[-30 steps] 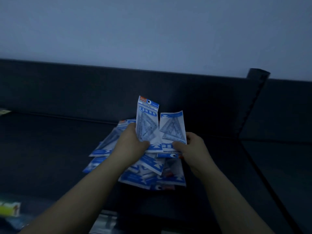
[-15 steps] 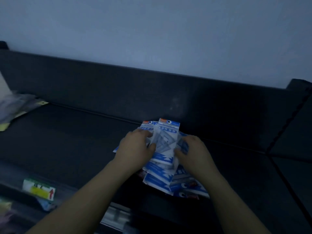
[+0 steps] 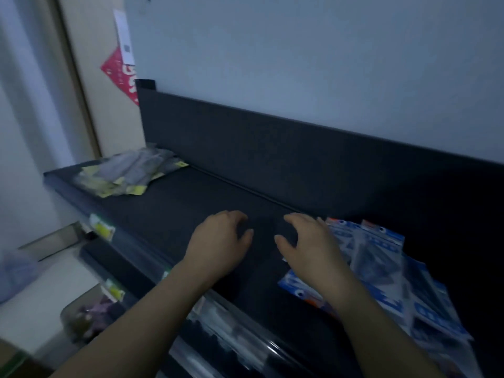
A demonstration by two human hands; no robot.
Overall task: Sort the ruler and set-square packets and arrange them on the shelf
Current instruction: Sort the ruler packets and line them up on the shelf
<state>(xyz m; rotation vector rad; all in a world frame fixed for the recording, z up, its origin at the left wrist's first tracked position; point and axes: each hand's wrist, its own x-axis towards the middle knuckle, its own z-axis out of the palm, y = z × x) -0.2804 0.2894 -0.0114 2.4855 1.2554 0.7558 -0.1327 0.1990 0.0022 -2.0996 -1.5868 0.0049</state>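
Observation:
A heap of blue-and-white set-square packets (image 3: 379, 268) lies on the dark shelf (image 3: 191, 203) at the right. My right hand (image 3: 308, 249) hovers at the heap's left edge with loosely curled fingers and holds nothing. To its left, my left hand (image 3: 221, 241) hangs over bare shelf, fingers loosely curled and empty. A second pile of grey packets with yellow labels (image 3: 128, 175) sits at the shelf's far left end.
The shelf has a dark back panel (image 3: 272, 159) against a pale wall. Yellow price tags (image 3: 102, 227) mark its front edge, with lower shelves of goods (image 3: 92, 315) beneath. A red sign (image 3: 122, 72) hangs on a cardboard panel at the upper left.
Both hands let go of the blue packets, which now lie in a heap. The view swung left, so the heap sits at the right and the grey pile came into sight.

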